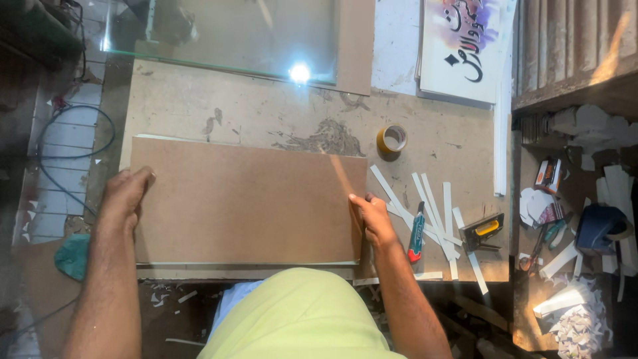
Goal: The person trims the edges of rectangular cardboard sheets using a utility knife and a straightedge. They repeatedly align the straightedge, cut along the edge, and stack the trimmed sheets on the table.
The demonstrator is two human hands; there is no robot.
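Note:
A large brown rectangular board (246,199) lies flat on the worn workbench (438,143), over a white sheet whose edge shows at its top and bottom. My left hand (125,193) grips the board's left edge. My right hand (373,218) grips its right edge, thumb on top. Both arms reach forward past my yellow-green shirt.
Right of the board lie white paper strips (435,213), a red and green utility knife (417,233), a yellow and black staple gun (483,231) and a tape roll (392,139). A glass pane (219,33) and painted artwork (465,46) sit at the back. Paper scraps clutter the right.

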